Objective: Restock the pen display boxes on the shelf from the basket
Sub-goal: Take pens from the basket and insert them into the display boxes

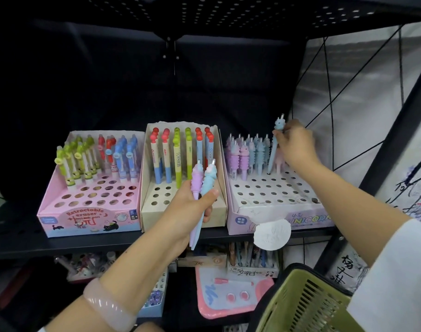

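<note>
Three pen display boxes stand on the dark shelf (61, 243): a pink eraser-pen box (90, 221), a beige box (183, 209) and a lilac unicorn box (274, 207). My left hand (188, 212) grips two unicorn pens (202, 185), one purple and one blue, in front of the beige box. My right hand (298, 144) holds a blue unicorn pen (275, 144) upright, its tip at a hole in the back right rows of the unicorn box. The green basket (305, 305) hangs at the lower right, near my right arm.
Each box has several empty holes in its front rows. A round white sticker (271, 233) hangs off the unicorn box front. Below the shelf lie more stationery boxes and a pink drawing board (228, 295). A black shelf post (381, 168) slants at the right.
</note>
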Available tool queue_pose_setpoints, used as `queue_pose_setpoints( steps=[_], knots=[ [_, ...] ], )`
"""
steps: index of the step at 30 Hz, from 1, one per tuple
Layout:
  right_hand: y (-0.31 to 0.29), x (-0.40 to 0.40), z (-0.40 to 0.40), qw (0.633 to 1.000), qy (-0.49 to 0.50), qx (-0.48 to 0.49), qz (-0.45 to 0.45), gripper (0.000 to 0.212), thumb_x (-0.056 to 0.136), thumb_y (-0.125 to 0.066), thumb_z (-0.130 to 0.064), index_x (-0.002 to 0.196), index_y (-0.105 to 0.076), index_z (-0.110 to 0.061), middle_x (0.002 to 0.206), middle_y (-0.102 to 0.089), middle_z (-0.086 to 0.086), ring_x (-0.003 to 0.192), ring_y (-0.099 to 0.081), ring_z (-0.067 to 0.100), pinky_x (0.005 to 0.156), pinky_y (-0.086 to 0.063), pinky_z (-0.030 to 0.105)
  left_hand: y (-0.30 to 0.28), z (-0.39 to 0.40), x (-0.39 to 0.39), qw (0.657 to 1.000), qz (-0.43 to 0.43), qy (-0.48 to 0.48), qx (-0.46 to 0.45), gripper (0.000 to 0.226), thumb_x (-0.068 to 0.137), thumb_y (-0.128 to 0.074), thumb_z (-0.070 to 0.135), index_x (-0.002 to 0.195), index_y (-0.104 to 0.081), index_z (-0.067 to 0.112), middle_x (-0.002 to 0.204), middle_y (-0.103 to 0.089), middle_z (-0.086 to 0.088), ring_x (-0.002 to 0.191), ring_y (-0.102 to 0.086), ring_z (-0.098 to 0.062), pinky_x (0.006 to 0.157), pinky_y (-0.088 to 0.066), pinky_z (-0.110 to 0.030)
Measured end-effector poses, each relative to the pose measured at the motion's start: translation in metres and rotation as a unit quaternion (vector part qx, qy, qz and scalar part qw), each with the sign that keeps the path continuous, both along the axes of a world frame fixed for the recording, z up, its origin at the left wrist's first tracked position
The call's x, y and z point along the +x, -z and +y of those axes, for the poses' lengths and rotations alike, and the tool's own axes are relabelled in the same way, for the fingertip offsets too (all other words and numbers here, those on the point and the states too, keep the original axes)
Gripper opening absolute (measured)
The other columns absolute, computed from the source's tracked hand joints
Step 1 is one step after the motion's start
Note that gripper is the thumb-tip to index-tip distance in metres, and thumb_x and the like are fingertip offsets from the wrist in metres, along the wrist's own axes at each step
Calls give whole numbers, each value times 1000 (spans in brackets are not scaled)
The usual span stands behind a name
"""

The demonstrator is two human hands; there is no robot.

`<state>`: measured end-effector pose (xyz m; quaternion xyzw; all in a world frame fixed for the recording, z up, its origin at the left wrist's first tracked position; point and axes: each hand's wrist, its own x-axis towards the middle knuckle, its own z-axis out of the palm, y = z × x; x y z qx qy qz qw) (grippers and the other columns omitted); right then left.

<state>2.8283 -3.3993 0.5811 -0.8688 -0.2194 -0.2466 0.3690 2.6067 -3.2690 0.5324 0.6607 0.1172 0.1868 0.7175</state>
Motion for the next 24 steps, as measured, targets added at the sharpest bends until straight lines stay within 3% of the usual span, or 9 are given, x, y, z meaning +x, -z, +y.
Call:
queue_pose_setpoints(
  steps=[4, 9, 14, 18, 21, 23, 24],
  knots=[
    [8, 2, -1, 998, 18, -60, 29, 30, 95, -52, -26, 102, -56, 3, 96, -64, 23, 92, -60, 37, 69, -36, 28, 0, 1, -2, 999, -10, 6, -51, 20, 93, -53, 9, 111, -45, 6, 68, -46, -1, 45, -40, -8, 41, -35, -19],
    [4, 2, 3, 986, 61, -146, 54, 38, 95, -49, -36, 105, -58, -1, 98, -64, 21, 94, -60, 36, 70, -41, 31, -2, 0, -2, 998, -17, 4, -57, 20, 93, -53, 17, 109, -46, 7, 69, -43, -3, 42, -32, -7, 38, -26, -15],
    [13, -7, 8, 973, 54, -226, 12, 35, 97, -47, -27, 117, -48, 2, 111, -58, 24, 106, -55, 38, 73, -45, 39, -3, 1, -2, 997, -28, -6, -78, 17, 99, -41, 18, 111, -49, 9, 70, -50, -4, 48, -37, -8, 41, -31, -16],
    [22, -16, -1, 908, 101, -404, -40, 52, 94, -48, -8, 141, -26, -1, 142, -33, 26, 129, -40, 39, 81, -48, 41, -2, 3, -4, 996, -44, -19, -73, 11, 98, -42, 10, 99, -52, 13, 73, -57, -5, 53, -42, -9, 45, -38, -17],
    [30, -23, -14, 855, 116, -498, -88, 68, 91, -47, -2, 147, -8, -2, 153, -14, 26, 132, -39, 37, 76, -51, 36, -3, 4, -4, 995, -53, -26, -84, 10, 97, -44, 10, 100, -53, 13, 75, -59, -6, 54, -45, -9, 46, -41, -17],
    [26, -31, -17, 851, 124, -500, -108, 59, 93, -46, -6, 145, -20, -2, 149, -24, 27, 125, -47, 36, 74, -50, 35, -3, 3, -4, 994, -61, -25, -91, 10, 96, -45, 10, 101, -53, 11, 76, -60, -6, 52, -48, -8, 47, -43, -17],
    [22, -37, -16, 872, 107, -464, -110, 48, 94, -46, -9, 139, -33, -3, 142, -36, 26, 121, -50, 37, 78, -50, 37, -3, 2, -4, 993, -64, -24, -91, 10, 96, -45, 9, 102, -53, 10, 77, -61, -6, 51, -49, -8, 47, -43, -17]
  ],
)
